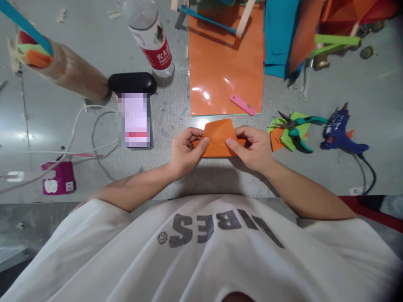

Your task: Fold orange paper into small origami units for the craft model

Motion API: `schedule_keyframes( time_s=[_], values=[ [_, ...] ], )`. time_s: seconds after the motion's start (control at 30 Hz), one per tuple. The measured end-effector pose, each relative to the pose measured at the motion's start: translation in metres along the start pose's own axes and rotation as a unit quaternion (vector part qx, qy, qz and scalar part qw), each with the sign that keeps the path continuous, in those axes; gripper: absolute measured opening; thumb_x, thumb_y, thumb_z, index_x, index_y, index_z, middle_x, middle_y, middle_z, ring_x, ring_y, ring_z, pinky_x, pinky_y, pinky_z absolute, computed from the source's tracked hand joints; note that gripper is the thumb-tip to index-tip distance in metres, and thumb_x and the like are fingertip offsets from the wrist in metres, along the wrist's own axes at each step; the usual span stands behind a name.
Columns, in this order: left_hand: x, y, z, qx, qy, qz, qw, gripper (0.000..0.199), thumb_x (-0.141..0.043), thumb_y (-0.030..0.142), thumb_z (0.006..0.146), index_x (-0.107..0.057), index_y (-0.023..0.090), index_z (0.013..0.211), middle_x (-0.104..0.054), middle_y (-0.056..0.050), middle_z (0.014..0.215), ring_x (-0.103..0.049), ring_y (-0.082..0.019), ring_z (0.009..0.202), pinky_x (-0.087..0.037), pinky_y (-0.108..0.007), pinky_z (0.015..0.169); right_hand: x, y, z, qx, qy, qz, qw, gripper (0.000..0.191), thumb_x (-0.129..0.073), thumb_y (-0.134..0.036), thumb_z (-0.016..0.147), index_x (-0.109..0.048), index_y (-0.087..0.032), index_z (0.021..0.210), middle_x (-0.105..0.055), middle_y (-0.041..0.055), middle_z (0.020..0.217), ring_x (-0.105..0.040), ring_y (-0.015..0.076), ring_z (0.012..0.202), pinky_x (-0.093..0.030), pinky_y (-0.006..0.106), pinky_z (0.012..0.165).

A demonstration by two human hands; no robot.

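A folded piece of orange paper (218, 130) is held between my two hands, just above the table's near side. My left hand (187, 151) pinches its left end, thumb on top and fingers behind. At the other end my right hand (253, 147) grips it the same way. Creases run across the paper, and a flap stands up away from me. Just beyond it lies a larger orange sheet (225, 79) with a pink folding cutter (243, 105) on its near right corner.
To the right are pliers (294, 126) on green and orange scraps (277, 140), and a blue glue gun (341, 130). On the left are a phone (136, 119), a water bottle (154, 42), a cardboard tube (74, 75), white cables (74, 126) and a purple box (58, 178). Blue paper (278, 37) stands at the back.
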State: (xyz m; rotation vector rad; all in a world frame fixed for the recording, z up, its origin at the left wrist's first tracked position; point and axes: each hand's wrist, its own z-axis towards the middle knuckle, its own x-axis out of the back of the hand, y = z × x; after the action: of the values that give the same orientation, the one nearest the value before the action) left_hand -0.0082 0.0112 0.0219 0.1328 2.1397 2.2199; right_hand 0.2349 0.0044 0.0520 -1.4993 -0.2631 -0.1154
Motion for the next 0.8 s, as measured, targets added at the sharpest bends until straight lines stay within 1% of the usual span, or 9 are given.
schedule_keyframes(
  time_s=[0.1, 0.2, 0.27, 0.33, 0.43, 0.57, 0.67, 0.73, 0.8],
  values=[
    [-0.001, 0.0, 0.003, -0.018, -0.028, -0.027, 0.999, 0.053, -0.097, 0.072, 0.099, -0.081, 0.022, 0.102, -0.09, -0.006, 0.097, -0.085, -0.018, 0.085, -0.068, -0.028, 0.076, -0.002, 0.004, 0.001, 0.029, -0.007, 0.025, 0.999, 0.028, -0.092, -0.056, 0.101, -0.085, -0.028, 0.103, -0.089, 0.0049, 0.097, -0.081, 0.0243, 0.084, -0.071, 0.042, 0.081],
    [-0.002, 0.0, 0.004, 0.002, -0.069, -0.06, 0.996, 0.057, -0.1, 0.074, 0.096, -0.08, 0.022, 0.105, -0.091, -0.006, 0.097, -0.086, -0.017, 0.084, -0.068, -0.028, 0.075, -0.004, 0.006, 0.003, 0.045, -0.016, 0.045, 0.998, 0.021, -0.09, -0.047, 0.1, -0.086, -0.027, 0.104, -0.088, 0.0036, 0.094, -0.08, 0.0225, 0.082, -0.07, 0.038, 0.077],
    [-0.001, 0.0, 0.005, -0.008, -0.065, -0.069, 0.995, 0.056, -0.099, 0.074, 0.098, -0.081, 0.021, 0.104, -0.09, -0.006, 0.095, -0.085, -0.016, 0.081, -0.067, -0.027, 0.073, -0.005, 0.007, 0.005, 0.043, -0.01, 0.05, 0.998, 0.019, -0.089, -0.045, 0.098, -0.087, -0.027, 0.102, -0.089, 0.0036, 0.095, -0.08, 0.0224, 0.084, -0.07, 0.039, 0.079],
    [-0.001, 0.0, 0.005, -0.038, -0.046, -0.064, 0.996, 0.051, -0.097, 0.072, 0.101, -0.085, 0.022, 0.103, -0.09, -0.006, 0.095, -0.084, -0.016, 0.08, -0.067, -0.027, 0.074, -0.005, 0.006, 0.006, 0.034, 0.002, 0.049, 0.998, 0.016, -0.088, -0.044, 0.097, -0.089, -0.028, 0.1, -0.089, 0.0037, 0.097, -0.081, 0.0232, 0.086, -0.07, 0.041, 0.083],
    [0.0, 0.001, 0.003, -0.072, -0.027, -0.049, 0.996, 0.042, -0.093, 0.066, 0.105, -0.092, 0.024, 0.103, -0.091, -0.007, 0.098, -0.083, -0.016, 0.081, -0.066, -0.028, 0.073, -0.003, 0.006, 0.007, 0.022, 0.011, 0.05, 0.998, 0.01, -0.084, -0.039, 0.095, -0.09, -0.031, 0.096, -0.089, 0.0031, 0.095, -0.08, 0.0238, 0.086, -0.069, 0.042, 0.081],
    [0.001, 0.002, -0.001, -0.097, -0.015, -0.032, 0.995, 0.018, -0.089, 0.042, 0.104, -0.094, 0.027, 0.095, -0.091, -0.005, 0.093, -0.084, -0.016, 0.08, -0.066, -0.028, 0.072, 0.002, 0.004, 0.006, 0.026, 0.0, 0.059, 0.998, 0.01, -0.079, -0.029, 0.093, -0.086, -0.032, 0.086, -0.085, 0.0017, 0.09, -0.077, 0.0222, 0.08, -0.063, 0.04, 0.074],
    [0.003, 0.001, -0.002, -0.125, -0.024, -0.011, 0.992, 0.015, -0.082, 0.03, 0.101, -0.093, 0.027, 0.091, -0.092, -0.004, 0.092, -0.087, -0.017, 0.083, -0.07, -0.031, 0.078, 0.006, 0.002, 0.006, 0.022, -0.027, 0.054, 0.998, 0.013, -0.076, -0.028, 0.095, -0.084, -0.032, 0.085, -0.083, 0.0012, 0.089, -0.074, 0.0218, 0.079, -0.063, 0.041, 0.074],
    [0.006, 0.001, -0.002, -0.143, -0.038, 0.002, 0.989, 0.019, -0.08, 0.032, 0.104, -0.093, 0.027, 0.093, -0.092, -0.005, 0.094, -0.088, -0.018, 0.084, -0.071, -0.032, 0.08, 0.008, 0.001, 0.006, 0.028, -0.046, 0.046, 0.998, 0.015, -0.074, -0.029, 0.098, -0.085, -0.032, 0.088, -0.081, 0.0011, 0.088, -0.073, 0.0216, 0.078, -0.063, 0.041, 0.075],
    [0.009, 0.002, -0.001, -0.162, -0.058, 0.011, 0.985, 0.024, -0.078, 0.041, 0.11, -0.093, 0.026, 0.098, -0.093, -0.007, 0.095, -0.089, -0.019, 0.084, -0.071, -0.033, 0.08, 0.009, 0.0, 0.006, 0.043, -0.058, 0.033, 0.997, 0.017, -0.073, -0.03, 0.102, -0.087, -0.032, 0.092, -0.081, 0.0011, 0.088, -0.073, 0.0217, 0.077, -0.061, 0.041, 0.075]
  ],
)
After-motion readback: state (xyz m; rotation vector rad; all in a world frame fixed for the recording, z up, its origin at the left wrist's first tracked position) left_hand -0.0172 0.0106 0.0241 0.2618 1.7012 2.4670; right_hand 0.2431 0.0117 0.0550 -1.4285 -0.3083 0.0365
